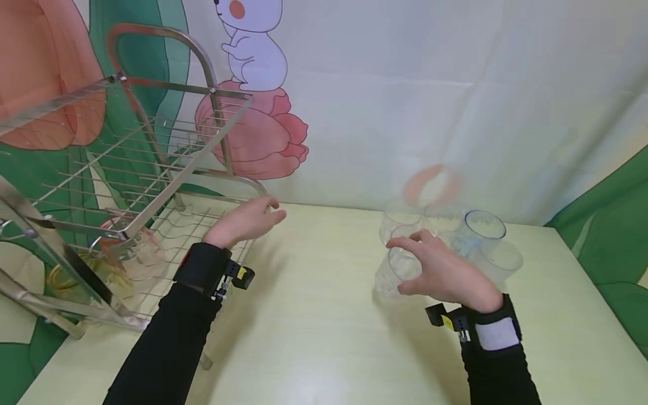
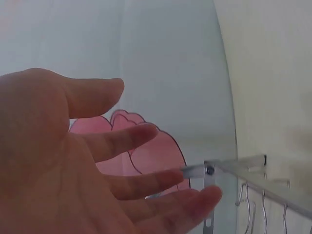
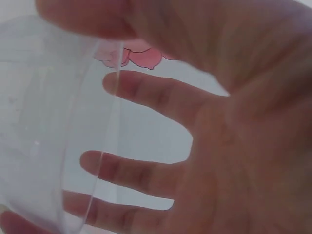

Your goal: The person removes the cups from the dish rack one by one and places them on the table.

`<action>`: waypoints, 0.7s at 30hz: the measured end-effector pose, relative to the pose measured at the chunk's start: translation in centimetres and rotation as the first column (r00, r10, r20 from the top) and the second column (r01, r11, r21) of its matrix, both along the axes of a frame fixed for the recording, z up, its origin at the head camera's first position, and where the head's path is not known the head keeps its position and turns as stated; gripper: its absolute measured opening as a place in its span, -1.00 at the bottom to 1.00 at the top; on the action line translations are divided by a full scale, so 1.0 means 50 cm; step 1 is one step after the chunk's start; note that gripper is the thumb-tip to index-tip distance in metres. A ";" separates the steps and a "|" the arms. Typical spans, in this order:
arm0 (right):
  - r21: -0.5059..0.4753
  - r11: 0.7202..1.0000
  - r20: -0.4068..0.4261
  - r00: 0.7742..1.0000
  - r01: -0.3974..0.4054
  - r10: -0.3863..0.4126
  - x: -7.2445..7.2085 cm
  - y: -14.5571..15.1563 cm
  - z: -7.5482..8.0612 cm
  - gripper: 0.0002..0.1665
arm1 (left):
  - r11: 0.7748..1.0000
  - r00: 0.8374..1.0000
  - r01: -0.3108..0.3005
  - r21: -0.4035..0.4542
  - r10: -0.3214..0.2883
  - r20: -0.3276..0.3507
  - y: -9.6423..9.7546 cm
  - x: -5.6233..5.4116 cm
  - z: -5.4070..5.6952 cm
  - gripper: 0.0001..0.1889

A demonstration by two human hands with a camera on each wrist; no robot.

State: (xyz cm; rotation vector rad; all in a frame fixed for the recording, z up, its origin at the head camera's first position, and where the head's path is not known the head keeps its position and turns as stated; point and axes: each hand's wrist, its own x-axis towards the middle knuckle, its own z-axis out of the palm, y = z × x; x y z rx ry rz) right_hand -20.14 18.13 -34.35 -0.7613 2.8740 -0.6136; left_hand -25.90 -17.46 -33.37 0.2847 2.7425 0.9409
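My right hand (image 1: 445, 273) is at the front clear drinking glass (image 1: 392, 275), thumb and fingers spread on either side of its rim. In the right wrist view, that clear glass (image 3: 39, 122) stands between the thumb and the fingers (image 3: 146, 97), some seen through its wall; whether they touch it I cannot tell. My left hand (image 1: 245, 222) hovers by the right edge of the metal dish rack (image 1: 177, 185), holding nothing. Its fingers (image 2: 141, 187) are extended and apart in the left wrist view.
Behind and beside the right hand stand more glasses: a blue-rimmed glass (image 1: 483, 225), a wide clear glass (image 1: 501, 261) and a clear glass (image 1: 397, 214). On the rack's lower tier are a pinkish glass (image 1: 139, 253) and a yellowish glass (image 1: 108, 278). A printed curtain (image 1: 364, 112) hangs behind the table (image 1: 314, 315).
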 end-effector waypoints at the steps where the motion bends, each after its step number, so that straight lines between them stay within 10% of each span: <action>1: 0.008 1.000 -0.003 1.000 -0.003 0.003 0.001 0.002 -0.002 -0.21 | 1.000 1.000 -0.006 -0.007 0.006 0.003 -0.003 -0.001 0.001 -0.47; 8: 0.038 0.999 -0.019 1.000 -0.002 0.003 0.002 0.010 -0.010 -0.22 | 0.989 0.995 -0.096 -0.116 0.094 -0.022 -0.047 0.003 0.011 -0.46; 14: 0.044 0.999 0.001 1.000 -0.020 0.020 0.005 0.006 -0.008 -0.24 | 0.925 0.969 -0.246 -0.290 0.231 -0.084 -0.095 0.013 0.012 -0.44; 21: 0.057 0.998 0.022 1.000 -0.013 0.012 0.006 -0.003 -0.014 -0.20 | 0.901 0.942 -0.337 -0.274 0.322 -0.099 -0.138 0.015 0.014 -0.41</action>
